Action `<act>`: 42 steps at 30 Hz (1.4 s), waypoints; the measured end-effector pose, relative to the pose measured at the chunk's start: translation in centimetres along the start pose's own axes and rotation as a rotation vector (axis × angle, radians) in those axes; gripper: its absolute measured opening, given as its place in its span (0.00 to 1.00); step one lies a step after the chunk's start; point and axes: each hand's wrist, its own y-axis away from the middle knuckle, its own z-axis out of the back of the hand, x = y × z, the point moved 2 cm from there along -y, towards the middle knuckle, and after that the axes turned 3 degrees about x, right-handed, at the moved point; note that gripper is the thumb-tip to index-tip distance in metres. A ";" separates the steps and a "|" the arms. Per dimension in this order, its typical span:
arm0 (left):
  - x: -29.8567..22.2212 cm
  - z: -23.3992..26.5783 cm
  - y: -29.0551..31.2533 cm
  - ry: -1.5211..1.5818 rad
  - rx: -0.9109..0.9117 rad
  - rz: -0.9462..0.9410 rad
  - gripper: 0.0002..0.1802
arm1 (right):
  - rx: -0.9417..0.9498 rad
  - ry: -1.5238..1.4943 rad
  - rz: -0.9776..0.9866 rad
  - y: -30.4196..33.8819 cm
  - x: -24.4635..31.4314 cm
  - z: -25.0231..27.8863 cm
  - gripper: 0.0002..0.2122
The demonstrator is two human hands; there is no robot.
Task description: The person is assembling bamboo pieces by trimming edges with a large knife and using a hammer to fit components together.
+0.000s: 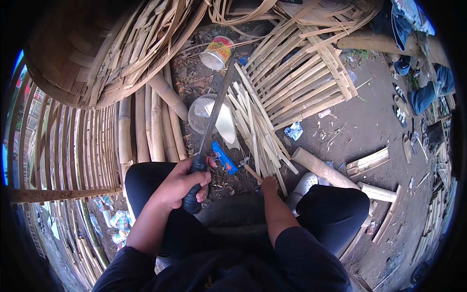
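My left hand (187, 184) is wrapped round the black handle of a long machete (221, 100). Its blade points up and away, past the front of my knees. Low between my legs, my right hand (269, 185) is closed at the end of a short brown bamboo strip (253, 173); its fingers show only in part. Just beyond that hand lies a loose pile of pale split bamboo strips (255, 126). A blue packet (224, 158) rests on the ground near the machete's handle.
A slatted bamboo panel (306, 85) lies ahead. Bamboo poles (154, 124) and a slatted frame (80, 146) stand left. A paper tub (217, 52) sits farther off. To the right are a cut bamboo pole (323, 168), sandals (401, 104) and another person's blue trouser leg (428, 95).
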 end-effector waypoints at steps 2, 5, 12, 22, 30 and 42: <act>0.0 0.1 0.0 0.003 -0.015 0.001 0.14 | 0.003 0.040 0.062 0.0 -0.1 0.1 0.12; 0.0 0.3 0.2 0.003 -0.040 0.006 0.14 | 0.039 0.081 0.085 0.3 0.3 0.7 0.12; -0.1 -0.2 -0.7 -0.034 0.055 0.004 0.07 | -0.046 0.076 0.112 -1.0 -0.6 0.0 0.13; 0.7 0.0 -1.4 0.047 0.029 0.007 0.09 | -0.180 0.472 -0.087 3.0 5.1 2.9 0.19; 1.2 1.4 -0.9 -0.091 -0.032 -0.050 0.09 | 0.395 -0.205 0.193 7.7 3.9 16.5 0.19; 0.0 2.2 1.0 -0.054 -0.030 -0.021 0.09 | -0.534 -0.758 1.029 30.7 1.8 44.8 0.10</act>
